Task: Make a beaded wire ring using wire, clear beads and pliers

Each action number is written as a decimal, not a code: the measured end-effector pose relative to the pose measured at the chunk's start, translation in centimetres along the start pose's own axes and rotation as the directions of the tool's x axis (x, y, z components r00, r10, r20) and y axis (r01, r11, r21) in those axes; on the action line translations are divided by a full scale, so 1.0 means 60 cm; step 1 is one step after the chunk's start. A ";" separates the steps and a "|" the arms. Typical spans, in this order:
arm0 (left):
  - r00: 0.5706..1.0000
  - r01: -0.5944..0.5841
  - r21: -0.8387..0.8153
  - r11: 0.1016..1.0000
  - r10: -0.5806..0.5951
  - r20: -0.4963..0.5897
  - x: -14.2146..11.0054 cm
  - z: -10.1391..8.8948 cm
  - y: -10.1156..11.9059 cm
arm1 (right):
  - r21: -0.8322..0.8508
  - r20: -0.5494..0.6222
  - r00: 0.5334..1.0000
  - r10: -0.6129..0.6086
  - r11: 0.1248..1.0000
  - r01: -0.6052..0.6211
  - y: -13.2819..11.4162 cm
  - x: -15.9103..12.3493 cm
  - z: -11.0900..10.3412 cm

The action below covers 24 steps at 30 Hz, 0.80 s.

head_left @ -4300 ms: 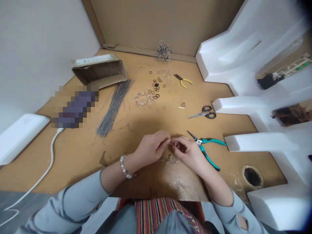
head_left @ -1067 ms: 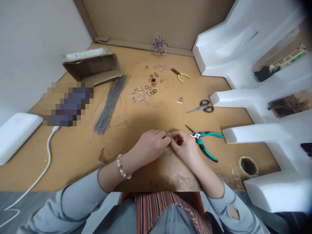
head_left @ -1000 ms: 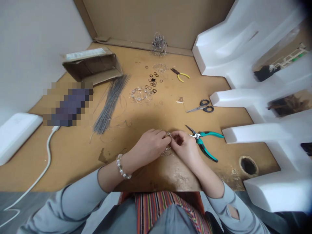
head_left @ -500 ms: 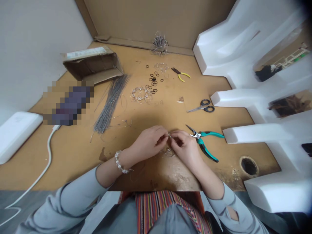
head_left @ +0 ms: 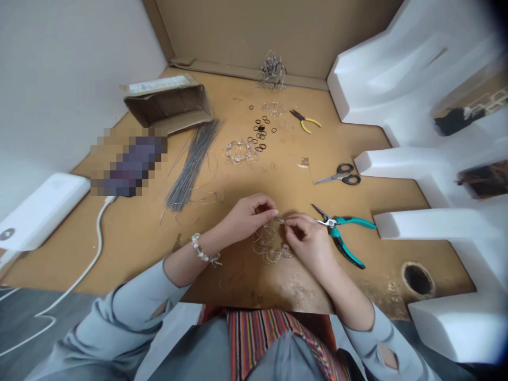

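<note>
My left hand (head_left: 251,218) is closed, thumb and forefinger pinched at the upper edge of a thin beaded wire ring (head_left: 285,247). Opposite it, my right hand (head_left: 310,237) grips the same ring, its fingertips nearly touching those of the left. Clear beads and loose curls of fine wire hang below the fingers, just over the table; the exact spot pinched is too small to make out. Right beside my right hand lie the green-handled pliers (head_left: 332,223), jaws pointing away. A clear beaded bracelet (head_left: 200,248) is around my left wrist.
Behind the hands lie a finished-looking beaded ring (head_left: 238,157), small black rings (head_left: 261,128), yellow-handled pliers (head_left: 305,121) and scissors (head_left: 339,174). To the left are a wire bundle (head_left: 190,169), an open cardboard box (head_left: 170,108) and a power bank (head_left: 47,209). White foam (head_left: 413,225) edges the right, near a round hole (head_left: 418,279).
The view has shifted, so the table's things appear further right. My left fingers have drawn slightly away from the right ones, and more of the beaded ring shows below them.
</note>
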State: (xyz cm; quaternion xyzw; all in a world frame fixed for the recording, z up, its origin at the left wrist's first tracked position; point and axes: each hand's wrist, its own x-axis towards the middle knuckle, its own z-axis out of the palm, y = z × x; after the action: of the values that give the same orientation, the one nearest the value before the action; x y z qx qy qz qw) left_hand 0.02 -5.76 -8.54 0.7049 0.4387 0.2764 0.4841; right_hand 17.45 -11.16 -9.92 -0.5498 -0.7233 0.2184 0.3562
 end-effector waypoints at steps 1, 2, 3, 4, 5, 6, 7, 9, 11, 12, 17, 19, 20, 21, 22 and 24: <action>1.000 -0.002 0.014 1.000 0.002 -0.003 0.000 -0.001 0.001 | 0.000 0.002 1.000 0.000 1.000 0.000 0.001 0.000 0.000; 1.000 0.002 0.021 1.000 -0.002 0.006 0.000 -0.001 0.001 | -0.001 0.006 1.000 0.001 1.000 -0.001 0.001 0.000 0.001; 1.000 0.011 0.015 1.000 -0.011 0.024 0.000 -0.001 0.002 | -0.002 0.009 1.000 0.004 1.000 -0.004 0.001 0.000 0.001; 0.999 0.022 0.001 1.000 -0.022 0.045 -0.001 -0.001 0.002 | -0.003 0.012 1.000 0.007 1.000 -0.007 0.001 0.000 0.001; 0.997 0.033 -0.020 0.999 -0.032 0.065 -0.001 0.000 0.002 | -0.004 0.015 1.000 0.010 1.000 -0.010 0.001 -0.001 0.001; 0.996 0.040 -0.043 0.998 -0.037 0.078 -0.001 0.001 0.003 | -0.005 0.018 1.000 0.011 1.000 -0.011 0.000 -0.001 0.001; 0.996 0.043 -0.063 0.997 -0.038 0.085 -0.001 0.001 0.003 | -0.007 0.021 1.000 0.012 1.000 -0.011 -0.001 -0.001 0.001; 0.995 0.054 -0.086 0.995 -0.047 0.088 -0.002 0.003 0.005 | -0.009 0.026 1.000 0.009 1.000 -0.009 -0.002 -0.002 0.001; 0.994 0.069 -0.091 0.993 -0.060 0.096 -0.003 0.004 0.007 | -0.008 0.038 0.999 0.003 1.000 -0.003 -0.003 -0.003 0.001; 0.992 0.076 -0.084 0.994 -0.067 0.106 -0.004 0.004 0.008 | -0.005 0.049 0.999 0.002 1.000 -0.002 -0.003 -0.003 0.001; 0.988 0.067 0.006 0.998 -0.068 0.138 -0.010 0.007 0.004 | -0.003 0.091 0.996 0.016 1.000 -0.015 -0.005 -0.006 0.001; 0.992 0.032 0.010 0.999 -0.033 0.122 -0.010 0.008 0.002 | -0.001 0.088 0.996 0.030 1.000 -0.030 -0.006 -0.005 0.000; 0.994 0.008 -0.002 1.000 -0.008 0.113 -0.010 0.009 0.001 | 0.006 0.085 0.996 0.041 0.999 -0.042 -0.006 -0.005 -0.001; 0.995 -0.014 -0.023 1.000 0.016 0.103 -0.009 0.010 0.001 | 0.021 0.080 0.995 0.055 0.998 -0.057 -0.006 -0.004 -0.001; 0.995 -0.031 -0.053 0.998 0.036 0.094 -0.008 0.011 0.002 | 0.044 0.078 0.994 0.073 0.996 -0.077 -0.006 -0.003 -0.002; 0.996 -0.040 -0.124 0.991 0.050 0.080 -0.007 0.013 0.003 | 0.112 0.076 0.990 0.116 0.986 -0.124 -0.004 -0.002 -0.003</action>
State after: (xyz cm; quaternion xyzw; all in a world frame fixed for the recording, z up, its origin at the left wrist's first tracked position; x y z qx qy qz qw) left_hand 0.53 -6.49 -8.63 0.6944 0.3843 0.2841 0.5379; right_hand 17.47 -11.36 -9.67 -0.5628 -0.6867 0.3004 0.3485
